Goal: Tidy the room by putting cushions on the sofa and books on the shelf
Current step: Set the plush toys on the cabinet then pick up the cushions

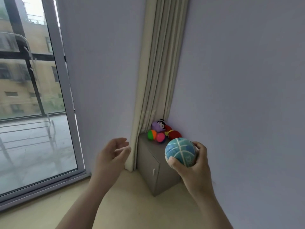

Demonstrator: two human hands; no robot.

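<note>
One blue-and-white patterned ball [180, 152], gripped by the right hand [195, 169] while the left hand [110, 156] is spread empty, might roll off the lower-centre grey cabinet [148, 171], which is crowded with bright toys [162, 132].

Hands: two, left hand [110, 156] and right hand [193, 166]. Balls: three confirmed, namely blue ball [180, 152], green-orange ball [151, 134] and pink ball [160, 137]. Red toy [175, 135]: one, two-lobed with a yellow band; ball or otherwise, not determinable. Plush toy [157, 126]: one, purple. Items counted on cabinet top: four. Cabinet [147, 169]: one, with one handle [153, 172]. Curtain [156, 71]: one. Window [33, 96]: one.
</note>
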